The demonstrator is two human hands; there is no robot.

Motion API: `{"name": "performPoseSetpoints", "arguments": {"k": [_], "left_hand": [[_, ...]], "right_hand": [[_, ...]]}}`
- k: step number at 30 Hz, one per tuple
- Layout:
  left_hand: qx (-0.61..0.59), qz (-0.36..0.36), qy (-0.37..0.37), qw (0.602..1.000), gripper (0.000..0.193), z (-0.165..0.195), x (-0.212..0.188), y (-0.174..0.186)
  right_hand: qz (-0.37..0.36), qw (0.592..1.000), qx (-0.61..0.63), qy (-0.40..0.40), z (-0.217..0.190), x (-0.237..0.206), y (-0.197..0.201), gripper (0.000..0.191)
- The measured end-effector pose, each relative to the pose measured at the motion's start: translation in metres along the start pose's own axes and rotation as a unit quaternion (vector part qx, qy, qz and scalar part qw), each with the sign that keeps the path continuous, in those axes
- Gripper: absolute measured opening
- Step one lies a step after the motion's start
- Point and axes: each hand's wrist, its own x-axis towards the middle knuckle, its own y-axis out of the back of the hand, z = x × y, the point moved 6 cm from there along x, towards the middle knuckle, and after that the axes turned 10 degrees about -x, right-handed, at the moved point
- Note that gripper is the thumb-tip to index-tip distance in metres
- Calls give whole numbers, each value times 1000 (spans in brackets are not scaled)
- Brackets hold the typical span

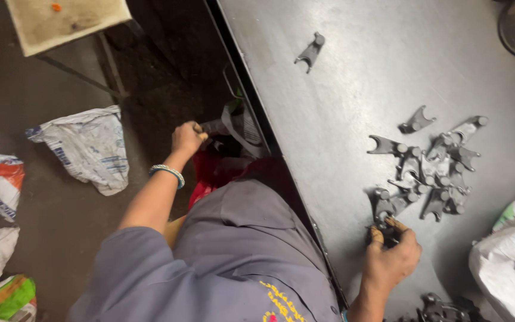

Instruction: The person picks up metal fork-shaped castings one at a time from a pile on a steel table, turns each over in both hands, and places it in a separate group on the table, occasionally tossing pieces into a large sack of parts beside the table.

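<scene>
Two hands at work, one on the table [353,89], one down beside it.

Right hand [390,259] curled shut on a dark forked part [384,210] at the near edge of the pile [430,173], fingertips hiding its lower end. Left hand [187,138] reaching to the floor sack [233,128], fingers closed on something small, too hidden to name. One stray part [310,52] lying well apart up the table. White bag [511,262] cut off at right.

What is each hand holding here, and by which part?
The right hand pinches a grey metal fork-shaped part at its near end on the table. The left hand grips something small beside the table; what it is cannot be told.
</scene>
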Motion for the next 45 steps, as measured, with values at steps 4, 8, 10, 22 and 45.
{"name": "performPoseSetpoints", "arguments": {"k": [4,8,10,22,45], "left_hand": [[-99,198,-225,949,17,73,-7,18],[-200,182,-371,888,15,160,-51,21],[-232,91,-424,871,23,199,-87,10],[-392,-621,-36,678,26,251,-251,-200],[-348,-523,-176,758,28,267,-206,-196]], "right_hand": [[0,989,142,-47,19,1,0,35],[16,847,525,-83,39,-6,4,38],[16,728,678,-101,46,-12,4,44],[-37,568,790,-227,57,-36,-20,54],[-182,739,588,-274,73,-8,-7,22]]}}
